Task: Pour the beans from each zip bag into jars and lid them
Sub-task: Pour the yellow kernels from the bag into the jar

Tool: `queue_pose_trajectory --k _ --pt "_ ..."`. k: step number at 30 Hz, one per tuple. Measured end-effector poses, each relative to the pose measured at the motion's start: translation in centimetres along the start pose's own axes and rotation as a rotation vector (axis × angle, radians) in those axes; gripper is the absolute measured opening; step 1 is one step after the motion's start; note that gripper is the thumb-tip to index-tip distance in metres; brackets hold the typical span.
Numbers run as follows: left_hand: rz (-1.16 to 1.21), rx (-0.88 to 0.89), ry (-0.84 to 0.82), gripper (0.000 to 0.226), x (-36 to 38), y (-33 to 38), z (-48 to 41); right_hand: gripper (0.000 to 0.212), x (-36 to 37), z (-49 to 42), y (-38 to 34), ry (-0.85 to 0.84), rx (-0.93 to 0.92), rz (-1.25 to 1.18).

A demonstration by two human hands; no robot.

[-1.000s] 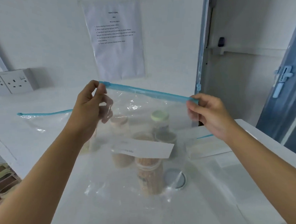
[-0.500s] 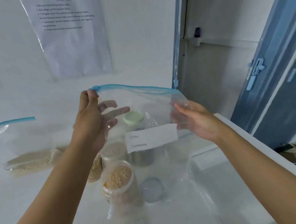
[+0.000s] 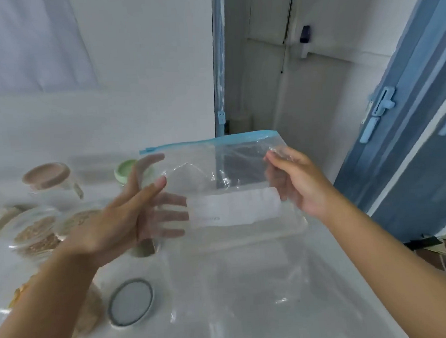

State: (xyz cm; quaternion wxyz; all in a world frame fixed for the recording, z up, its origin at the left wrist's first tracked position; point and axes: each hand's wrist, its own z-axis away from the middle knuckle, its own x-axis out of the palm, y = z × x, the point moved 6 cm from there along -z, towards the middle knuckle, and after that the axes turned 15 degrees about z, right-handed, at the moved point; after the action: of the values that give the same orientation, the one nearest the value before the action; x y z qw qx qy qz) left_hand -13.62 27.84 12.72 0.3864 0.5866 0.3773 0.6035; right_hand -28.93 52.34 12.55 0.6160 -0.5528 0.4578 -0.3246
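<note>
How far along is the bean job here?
Done: the clear blue-zippered zip bag looks empty; the pink-lidded jar and green-lidded jar are capped. In hand: the right hand pinches that bag, the left hand open at its side. Left: bean-filled open glass jars need lids; a round grey lid lies loose.

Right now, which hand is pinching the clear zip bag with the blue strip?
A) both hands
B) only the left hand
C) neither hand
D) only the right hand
D: the right hand pinches the right edge of the zip bag between its thumb and curled fingers, while the left hand has its fingers straight and spread at the bag's left side, gripping nothing.
</note>
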Motion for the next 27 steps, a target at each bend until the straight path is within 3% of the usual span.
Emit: queue_pose_trajectory --k 4,9,14,16,18,21,23,27 --pt "-0.021 -0.094 0.091 0.054 2.1 -4.3 -0.7 0.014 -2.9 -0.4 3.0 -0.080 0.128 -0.008" --pt "-0.101 -0.180 0.188 0.051 2.5 -9.1 -1.7 0.020 -4.2 -1.0 8.6 -0.132 0.267 0.053" --pt "-0.251 -0.170 0.364 0.053 -0.4 -12.8 -2.5 0.026 -4.7 -1.1 13.0 -0.086 0.196 0.284" --pt "-0.341 -0.152 0.439 0.020 -2.1 -13.5 -3.2 0.024 -4.9 -1.2 14.3 -0.051 0.138 0.373" --pt "-0.518 -0.121 0.464 0.028 -3.9 -13.8 -3.8 0.020 -5.3 -1.5 15.2 -0.010 0.117 0.426" --pt "-1.058 -0.053 0.393 0.047 -5.0 -13.6 -4.7 0.015 -5.7 -2.4 15.7 0.006 0.069 0.510" --pt "-1.348 -0.040 0.313 0.041 -5.0 -14.0 -5.1 0.012 -5.7 -3.0 15.7 -0.022 0.044 0.562" --pt "-1.513 -0.029 0.277 0.037 -4.9 -14.8 -5.9 0.013 -5.4 -3.5 16.4 -0.090 0.083 0.604"
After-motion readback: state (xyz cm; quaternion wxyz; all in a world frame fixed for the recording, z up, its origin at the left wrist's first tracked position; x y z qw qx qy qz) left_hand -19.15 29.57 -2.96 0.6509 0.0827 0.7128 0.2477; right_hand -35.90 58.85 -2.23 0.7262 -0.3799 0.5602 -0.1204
